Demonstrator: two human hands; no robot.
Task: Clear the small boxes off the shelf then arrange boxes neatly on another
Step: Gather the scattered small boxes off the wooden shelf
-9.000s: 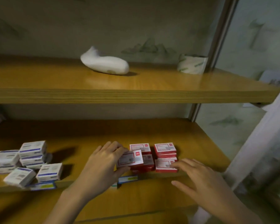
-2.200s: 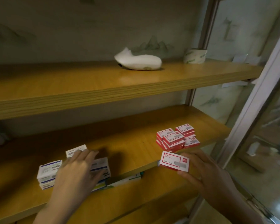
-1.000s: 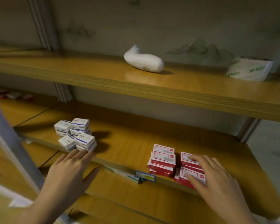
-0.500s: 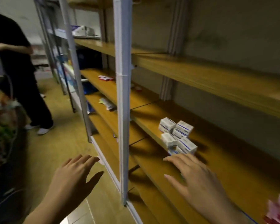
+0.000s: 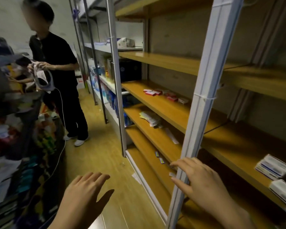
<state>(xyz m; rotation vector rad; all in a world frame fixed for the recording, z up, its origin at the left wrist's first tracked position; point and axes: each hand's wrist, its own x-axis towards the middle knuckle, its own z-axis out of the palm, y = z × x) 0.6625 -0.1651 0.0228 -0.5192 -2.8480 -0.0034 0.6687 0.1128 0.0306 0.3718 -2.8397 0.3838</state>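
Left hand point(image 5: 84, 195): fingers point(image 5: 92, 176) straight, spread, holding nothing, above floor point(image 5: 106, 154).
Right hand point(image 5: 203, 184): fingers point(image 5: 182, 162) spread, empty, at white upright point(image 5: 205, 100), probably steadying; contact unclear.
White-and-blue boxes point(image 5: 274, 169): blurred, loosely piled at near shelf point(image 5: 238, 156), far right.
Red boxes point(image 5: 153, 93): scattered flat on farther shelf point(image 5: 155, 104), seemingly unarranged.

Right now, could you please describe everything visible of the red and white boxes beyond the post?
The red and white boxes are small flat cartons, seemingly cardboard, with red sides and white tops; their print is too blurred to read. Several lie in a loose, uneven row on a wooden shelf, beyond the white post, some touching. The left hand and right hand are both clear of them.
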